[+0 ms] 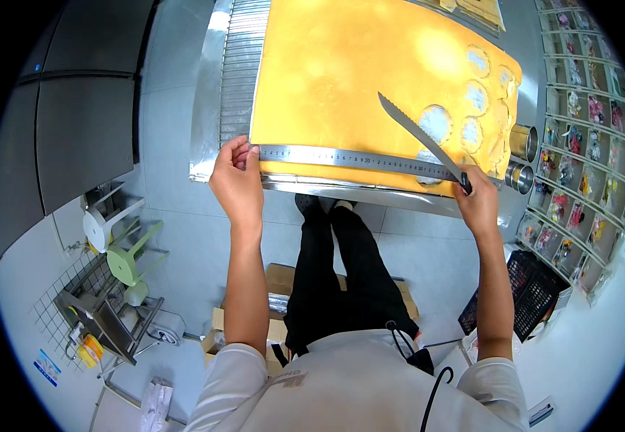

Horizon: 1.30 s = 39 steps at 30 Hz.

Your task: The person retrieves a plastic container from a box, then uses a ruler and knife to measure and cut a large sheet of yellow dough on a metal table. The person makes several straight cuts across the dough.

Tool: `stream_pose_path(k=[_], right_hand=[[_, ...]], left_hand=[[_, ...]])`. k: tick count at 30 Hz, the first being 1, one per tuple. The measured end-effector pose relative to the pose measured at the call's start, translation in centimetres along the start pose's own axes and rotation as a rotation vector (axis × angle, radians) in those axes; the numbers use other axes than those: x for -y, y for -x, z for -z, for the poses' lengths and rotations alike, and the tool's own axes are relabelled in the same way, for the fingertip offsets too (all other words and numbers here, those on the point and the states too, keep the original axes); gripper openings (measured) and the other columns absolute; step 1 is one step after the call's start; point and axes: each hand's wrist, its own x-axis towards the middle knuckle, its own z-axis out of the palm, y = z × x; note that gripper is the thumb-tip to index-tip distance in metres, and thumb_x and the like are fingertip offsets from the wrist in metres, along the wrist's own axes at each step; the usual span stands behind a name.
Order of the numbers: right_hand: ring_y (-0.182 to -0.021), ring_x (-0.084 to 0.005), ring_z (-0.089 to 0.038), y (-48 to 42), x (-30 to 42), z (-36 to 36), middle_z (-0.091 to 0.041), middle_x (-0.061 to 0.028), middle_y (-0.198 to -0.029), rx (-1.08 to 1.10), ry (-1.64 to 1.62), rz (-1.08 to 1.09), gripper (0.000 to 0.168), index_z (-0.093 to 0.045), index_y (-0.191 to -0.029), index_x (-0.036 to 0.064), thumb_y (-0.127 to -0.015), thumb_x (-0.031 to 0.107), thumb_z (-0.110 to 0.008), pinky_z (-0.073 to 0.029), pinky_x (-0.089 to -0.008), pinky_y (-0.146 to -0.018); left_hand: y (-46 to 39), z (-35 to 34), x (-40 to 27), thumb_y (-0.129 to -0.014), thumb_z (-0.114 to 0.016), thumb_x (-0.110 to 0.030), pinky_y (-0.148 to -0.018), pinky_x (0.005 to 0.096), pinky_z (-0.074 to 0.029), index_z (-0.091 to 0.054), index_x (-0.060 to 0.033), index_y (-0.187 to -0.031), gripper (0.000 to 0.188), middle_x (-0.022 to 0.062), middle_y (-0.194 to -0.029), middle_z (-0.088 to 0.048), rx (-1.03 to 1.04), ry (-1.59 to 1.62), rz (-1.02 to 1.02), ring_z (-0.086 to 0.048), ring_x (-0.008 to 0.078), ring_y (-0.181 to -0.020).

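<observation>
A large yellow sheet of sponge cake [345, 81] lies before me, with several round cut-outs showing a pale layer beneath at its right end. Across its near side runs a steel ruler [339, 157], roughly parallel to the front edge. My left hand [241, 181] pinches the ruler's left end at the cake's left edge, thumb on top. In my right hand [477, 197] is the black handle of a serrated bread knife [418, 132]. Its blade slants up and left above the cake. The right hand is also at the ruler's right end; whether its fingers grip the ruler is hidden.
Under the cake is a wire rack [239, 81] on a steel table [207, 119]. Two metal ring cutters [524, 143] lie by the cake's right edge. Compartmented shelves [588, 135] with small bagged items stand at right, above black plastic crates [534, 286]. Cardboard boxes [280, 278] sit behind my legs.
</observation>
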Motion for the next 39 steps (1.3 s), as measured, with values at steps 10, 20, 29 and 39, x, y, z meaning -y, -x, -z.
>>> stream_pose_path(k=[10,20,29,39], right_hand=[[-0.1,-0.038,-0.065,1.5,-0.4,-1.4,-0.067,-0.0197,-0.106,-0.081,0.039,0.034,0.036,-0.066,-0.113,0.0,-0.078,-0.008,-0.07,-0.052,-0.0391,-0.086],[-0.071,-0.0314,-0.062,6.8,3.1,-2.6,-0.063,-0.0161,-0.088,-0.154,-0.002,-0.277,0.01,-0.062,-0.094,-0.003,-0.087,0.001,-0.068,-0.051,-0.0359,-0.067],[-0.074,-0.03,-0.063,3.4,5.7,-3.5,-0.063,-0.0176,-0.094,-0.234,-0.078,-0.092,0.027,-0.063,-0.11,-0.002,-0.084,-0.004,-0.065,-0.05,-0.0343,-0.07],[-0.089,-0.0375,-0.063,-0.2,4.0,-3.6,-0.063,-0.0188,-0.105,-0.019,-0.022,0.001,0.034,-0.061,-0.112,-0.001,-0.08,-0.007,-0.066,-0.05,-0.0376,-0.081]], left_hand=[[-0.2,0.0,0.1,-0.087,-0.071,0.0,-0.076,0.0279,-0.056,-0.07,0.0031,-0.106,0.019,0.0101,-0.09,-0.073,0.019,-0.03,-0.017,-0.068,0.0142,-0.08],[-0.9,0.5,0.8,-0.088,-0.074,-0.004,-0.074,0.027,-0.055,-0.07,0.0029,-0.105,0.019,0.0081,-0.089,-0.072,0.078,0.039,-0.003,-0.065,0.0123,-0.077],[-1.3,1.7,1.8,-0.089,-0.075,-0.011,-0.071,0.0257,-0.054,-0.073,0.0027,-0.105,0.022,0.0075,-0.085,-0.072,0.192,0.058,-0.027,-0.064,0.0108,-0.074],[-1.7,2.1,1.7,-0.089,-0.074,-0.008,-0.068,0.026,-0.054,-0.073,0.0045,-0.1,0.016,0.0095,-0.085,-0.072,0.202,-0.008,-0.062,-0.065,0.0119,-0.072]])
